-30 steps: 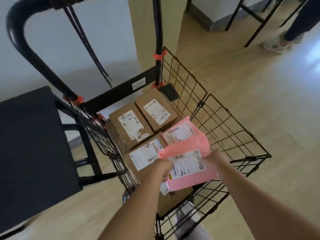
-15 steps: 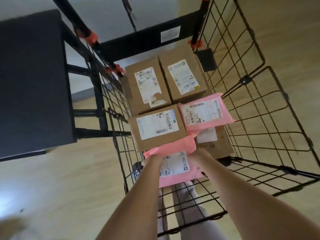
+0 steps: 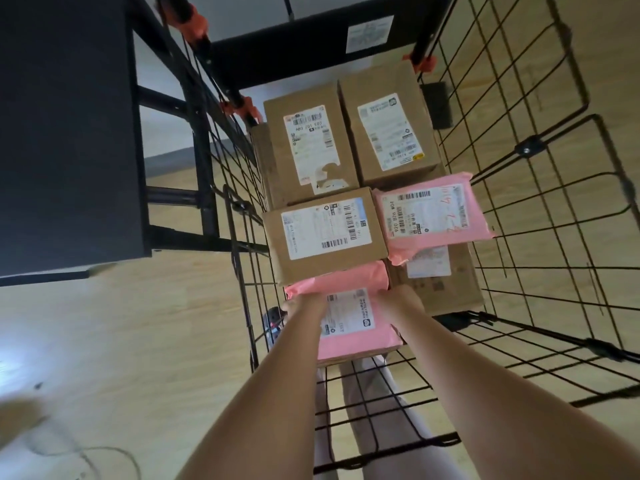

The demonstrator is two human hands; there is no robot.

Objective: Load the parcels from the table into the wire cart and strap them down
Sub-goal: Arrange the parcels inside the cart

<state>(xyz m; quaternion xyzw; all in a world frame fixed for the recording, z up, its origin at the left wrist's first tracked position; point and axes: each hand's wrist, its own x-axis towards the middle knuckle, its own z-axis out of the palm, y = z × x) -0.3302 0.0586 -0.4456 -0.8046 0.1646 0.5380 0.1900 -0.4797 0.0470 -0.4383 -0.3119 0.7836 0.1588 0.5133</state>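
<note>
- Already in the wire cart (image 3: 528,147): cardboard boxes (image 3: 391,133) and a labelled pink mailer (image 3: 427,214) — packed close together.
- Gripping a second pink mailer (image 3: 346,282) by its sides at the cart's near end — left hand (image 3: 304,305), right hand (image 3: 406,299); fingertips hidden.

A pale wooden plank floor (image 3: 138,323) fills most of the view, with a bright glare (image 3: 14,368) at lower left and a thin looped cable (image 3: 104,452) near it. A black flat-topped surface (image 3: 65,133) stands at left on black metal legs (image 3: 204,168). Behind them, a white wall (image 3: 162,123) meets a grey skirting board (image 3: 173,159).
</note>
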